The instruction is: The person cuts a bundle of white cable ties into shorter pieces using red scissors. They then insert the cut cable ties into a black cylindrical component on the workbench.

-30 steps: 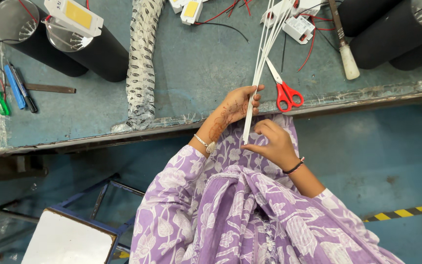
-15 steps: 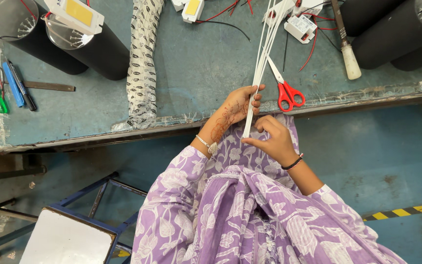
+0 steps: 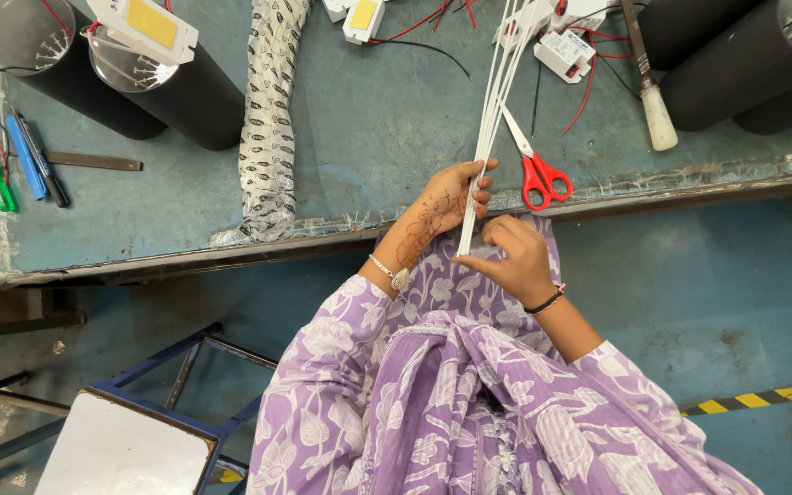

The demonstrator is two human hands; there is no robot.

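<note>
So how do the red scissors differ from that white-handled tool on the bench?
The red scissors have looped red handles; the white-handled tool has one plain pale grip. The scissors lie right by the left hand, the tool farther right. Both rest flat on the bench, untouched.

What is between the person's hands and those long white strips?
Nothing visible. The left hand already grips the bundle of white strips at the bench edge, and the right hand pinches their lower ends. The red-handled scissors lie on the bench just beside the strips, on the right.
</note>
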